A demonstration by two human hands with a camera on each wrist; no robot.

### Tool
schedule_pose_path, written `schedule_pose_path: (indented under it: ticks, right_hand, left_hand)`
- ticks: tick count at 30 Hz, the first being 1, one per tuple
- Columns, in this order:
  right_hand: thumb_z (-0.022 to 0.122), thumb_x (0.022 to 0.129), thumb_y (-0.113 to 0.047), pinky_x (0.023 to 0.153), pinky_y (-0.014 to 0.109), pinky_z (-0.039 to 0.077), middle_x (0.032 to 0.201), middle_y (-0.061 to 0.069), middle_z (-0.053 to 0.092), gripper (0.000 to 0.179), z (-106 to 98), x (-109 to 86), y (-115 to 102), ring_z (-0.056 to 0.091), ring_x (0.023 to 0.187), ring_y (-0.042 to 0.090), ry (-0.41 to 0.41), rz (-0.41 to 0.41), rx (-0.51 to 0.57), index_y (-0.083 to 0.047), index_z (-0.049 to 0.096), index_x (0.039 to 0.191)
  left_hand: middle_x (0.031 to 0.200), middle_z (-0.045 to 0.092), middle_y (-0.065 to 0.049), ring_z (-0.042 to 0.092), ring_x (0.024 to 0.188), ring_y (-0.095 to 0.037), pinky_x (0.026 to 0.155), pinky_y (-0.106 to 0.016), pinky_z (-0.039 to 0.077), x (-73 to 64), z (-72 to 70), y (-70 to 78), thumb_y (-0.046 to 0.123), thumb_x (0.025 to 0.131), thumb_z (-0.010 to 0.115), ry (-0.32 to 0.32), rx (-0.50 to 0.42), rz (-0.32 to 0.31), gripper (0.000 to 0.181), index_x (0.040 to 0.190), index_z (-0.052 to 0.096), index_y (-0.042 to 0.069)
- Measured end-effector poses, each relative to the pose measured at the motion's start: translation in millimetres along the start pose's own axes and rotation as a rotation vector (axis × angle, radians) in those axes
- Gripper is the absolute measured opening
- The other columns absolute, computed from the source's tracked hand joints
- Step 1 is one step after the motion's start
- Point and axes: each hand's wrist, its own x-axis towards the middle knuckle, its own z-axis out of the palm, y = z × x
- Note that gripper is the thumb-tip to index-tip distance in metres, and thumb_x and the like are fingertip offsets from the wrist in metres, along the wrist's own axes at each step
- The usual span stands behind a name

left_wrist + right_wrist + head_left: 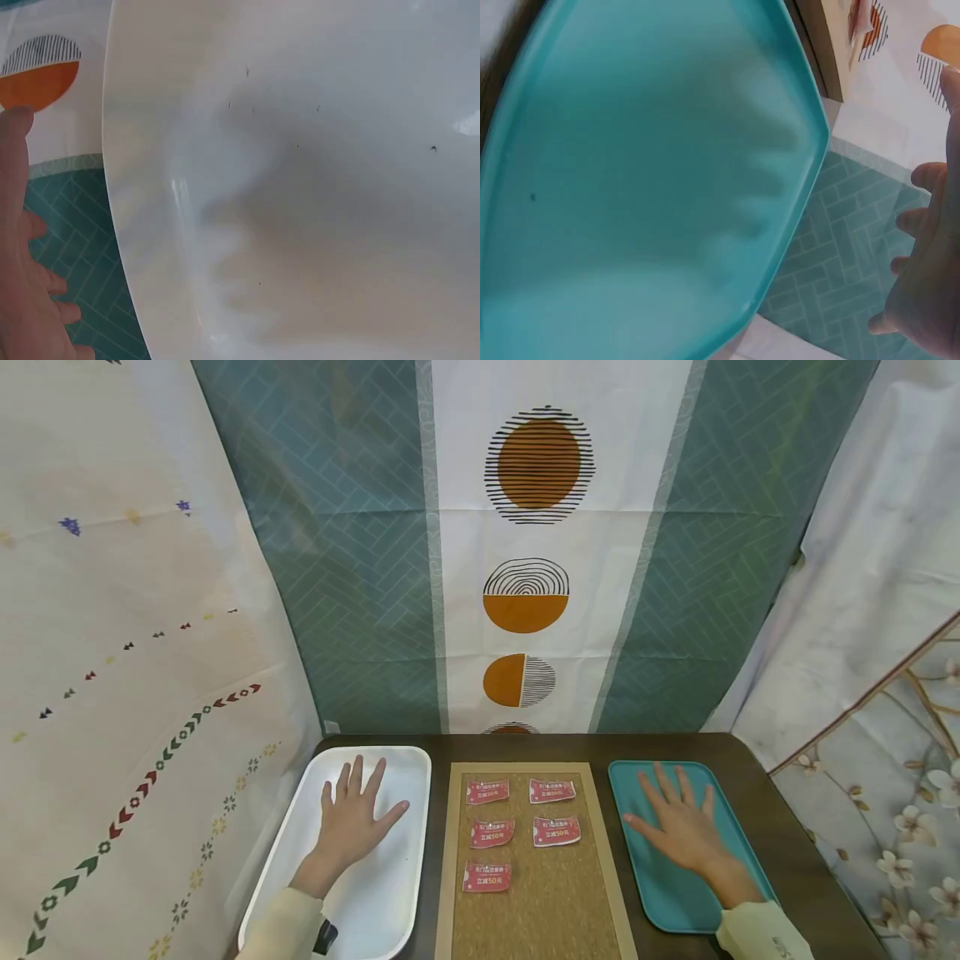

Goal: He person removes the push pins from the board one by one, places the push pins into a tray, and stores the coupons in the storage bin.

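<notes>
My left hand [351, 827] hovers with spread fingers over a white tray [382, 893] at the left, holding nothing. In the left wrist view the tray [315, 187] bears a few tiny dark specks and the hand's shadow. Over a teal tray [675, 902] at the right, my right hand [684, 831] is likewise spread, palm down, and holds nothing. Its shadow falls on the teal tray [645, 165] in the right wrist view. Between the trays lies a cork board [547, 902] with several red paper coupons [487, 877] on it, three in the left column and two in the right.
The dark brown table [787, 827] carries both trays and the board. A teal and white patterned curtain [360, 568] hangs behind its far edge. Pale printed cloths, one at the left [150, 635] and a floral one at the right [885, 777], flank the table.
</notes>
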Motion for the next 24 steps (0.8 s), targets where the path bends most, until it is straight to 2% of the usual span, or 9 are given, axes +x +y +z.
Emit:
schedule_pose_path:
  ticks: [11, 18, 24]
  right_hand:
    - [0.058, 0.098, -0.069, 0.109, 0.09, 0.003, 0.174, 0.022, 0.024, 0.09, 3.9, 4.4, -19.6, 0.009, 0.159, 0.054, 0.021, -0.047, -0.01, -0.012, 0.036, 0.165]
    - [0.069, 0.097, -0.058, 0.111, 0.088, 0.006, 0.174, 0.018, 0.025, 0.086, 5.8, 6.5, -33.3, 0.014, 0.159, 0.053, 0.058, -0.117, 0.009, -0.014, 0.038, 0.164]
    - [0.072, 0.096, -0.053, 0.113, 0.087, 0.007, 0.174, 0.018, 0.026, 0.086, 7.1, 3.4, -45.8, 0.016, 0.158, 0.054, 0.054, -0.13, -0.025, -0.017, 0.037, 0.165]
  left_hand:
    - [0.172, 0.02, -0.028, 0.022, 0.157, -0.054, 0.12, -0.079, 0.012, 0.6, 1.2, 20.7, 0.065, 0.095, 0.063, 0.011, -0.004, 0.034, 0.091, 0.165, 0.036, 0.014]
    - [0.172, 0.022, -0.029, 0.026, 0.156, -0.053, 0.119, -0.079, 0.015, -0.1, 1.8, 35.8, 0.063, 0.096, 0.065, 0.026, 0.008, 0.064, 0.09, 0.165, 0.035, 0.013]
    - [0.172, 0.023, -0.028, 0.027, 0.155, -0.053, 0.119, -0.079, 0.015, -1.5, 4.1, 46.0, 0.061, 0.097, 0.066, 0.015, -0.021, 0.077, 0.089, 0.165, 0.036, 0.014]
